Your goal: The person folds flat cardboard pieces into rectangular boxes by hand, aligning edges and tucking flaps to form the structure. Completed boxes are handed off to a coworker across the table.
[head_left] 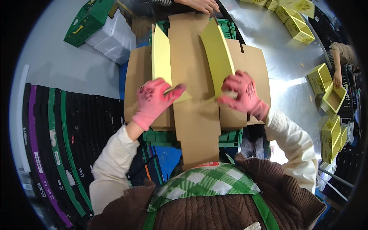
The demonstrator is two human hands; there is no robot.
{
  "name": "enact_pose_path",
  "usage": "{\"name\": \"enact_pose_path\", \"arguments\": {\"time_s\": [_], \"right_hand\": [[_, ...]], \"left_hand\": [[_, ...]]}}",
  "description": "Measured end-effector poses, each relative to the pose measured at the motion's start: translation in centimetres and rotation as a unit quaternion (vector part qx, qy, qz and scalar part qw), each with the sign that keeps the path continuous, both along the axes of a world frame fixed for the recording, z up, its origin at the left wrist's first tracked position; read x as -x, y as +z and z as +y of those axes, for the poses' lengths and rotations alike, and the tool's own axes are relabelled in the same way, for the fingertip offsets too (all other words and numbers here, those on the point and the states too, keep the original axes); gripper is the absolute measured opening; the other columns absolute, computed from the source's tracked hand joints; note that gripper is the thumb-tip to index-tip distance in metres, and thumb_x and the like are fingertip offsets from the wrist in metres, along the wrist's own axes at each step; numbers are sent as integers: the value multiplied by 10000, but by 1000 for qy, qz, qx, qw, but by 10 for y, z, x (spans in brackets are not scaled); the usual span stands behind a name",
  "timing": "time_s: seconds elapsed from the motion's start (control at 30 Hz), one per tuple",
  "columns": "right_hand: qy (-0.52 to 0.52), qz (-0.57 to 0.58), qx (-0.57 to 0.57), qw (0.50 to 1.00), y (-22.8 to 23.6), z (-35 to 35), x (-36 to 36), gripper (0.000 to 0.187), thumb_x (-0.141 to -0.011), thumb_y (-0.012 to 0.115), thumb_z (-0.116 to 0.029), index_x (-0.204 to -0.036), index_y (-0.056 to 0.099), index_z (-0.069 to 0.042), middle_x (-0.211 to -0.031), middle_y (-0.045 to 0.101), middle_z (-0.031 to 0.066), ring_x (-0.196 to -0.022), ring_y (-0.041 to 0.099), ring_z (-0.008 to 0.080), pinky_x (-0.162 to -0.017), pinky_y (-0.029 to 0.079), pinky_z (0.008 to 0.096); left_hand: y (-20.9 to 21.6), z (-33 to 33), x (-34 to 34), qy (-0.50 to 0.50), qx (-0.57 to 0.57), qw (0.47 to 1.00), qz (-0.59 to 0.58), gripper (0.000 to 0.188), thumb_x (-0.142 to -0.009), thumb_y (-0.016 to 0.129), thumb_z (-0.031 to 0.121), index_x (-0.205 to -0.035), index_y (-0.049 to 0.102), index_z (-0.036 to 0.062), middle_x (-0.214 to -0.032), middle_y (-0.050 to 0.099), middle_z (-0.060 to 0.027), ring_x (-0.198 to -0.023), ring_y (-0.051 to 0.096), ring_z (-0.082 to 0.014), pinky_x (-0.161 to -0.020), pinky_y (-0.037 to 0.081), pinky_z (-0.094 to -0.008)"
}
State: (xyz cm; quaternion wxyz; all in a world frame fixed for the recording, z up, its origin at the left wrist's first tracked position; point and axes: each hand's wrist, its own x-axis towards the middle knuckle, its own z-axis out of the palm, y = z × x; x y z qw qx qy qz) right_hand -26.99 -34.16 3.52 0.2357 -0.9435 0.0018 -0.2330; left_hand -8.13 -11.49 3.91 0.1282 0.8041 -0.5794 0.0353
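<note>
A brown cardboard carton blank [193, 61] lies unfolded before me, with a long strip running toward my body. Two yellow panels stand up from it, a left panel [161, 55] and a right panel [219, 57], with a gap of brown board between them. My left hand [155, 97], in a pink glove, is closed at the near end of the left panel, by a small yellow flap turned inward. My right hand [241, 92], also pink-gloved, grips the near end of the right panel and its flap. Both hands are slightly blurred.
Green crates [165, 137] sit beneath the cardboard. Another person's hand [201, 5] is at the far end. On the metal table [276, 53] to the right stand several yellow boxes [299, 28], where another person's arm [337, 69] reaches in. Stacked black crates [96, 126] fill the left.
</note>
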Motion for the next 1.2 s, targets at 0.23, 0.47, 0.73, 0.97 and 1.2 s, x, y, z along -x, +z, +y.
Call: {"name": "enact_pose_path", "arguments": {"time_s": [0.23,0.47,0.73,0.97,1.2], "right_hand": [[-67,31,140,987,-7,17,-27,287,-724,700,-396,-654,588,-141,-718,517,3,-722,524,223,-633,416,377],[19,-62,-140,988,-1,15,-5,470,-770,660,-212,-1225,566,-141,-1233,544,145,-1096,532,333,-920,430,448],[197,117,203,952,-40,30,75,563,-748,617,-218,-1298,496,-242,-1414,417,91,-1299,412,304,-1091,316,518],[207,61,159,964,-41,33,47,544,-780,608,-322,-1296,492,-192,-1376,452,110,-1253,443,291,-1068,323,511],[263,103,223,933,-60,40,77,635,-709,615,-300,-1324,464,-246,-1393,440,79,-1271,429,292,-1102,304,514]], "left_hand": [[4,-41,40,9,-50,995,-83,539,-691,730,488,-1098,654,144,-816,607,-27,-747,617,-236,-638,498,-361],[4,-49,44,100,-78,991,-31,470,-658,724,570,-839,702,137,-763,612,-6,-707,614,-235,-637,498,-345],[0,-49,44,79,-22,995,-60,485,-670,714,601,-700,685,117,-707,616,-15,-663,612,-245,-592,489,-349],[6,-50,38,96,-122,987,-40,442,-647,736,546,-799,691,133,-794,632,-3,-724,626,-224,-627,498,-341],[1,-47,37,78,-60,995,-36,433,-631,748,529,-803,691,135,-786,630,-5,-716,627,-214,-621,499,-328]]}}
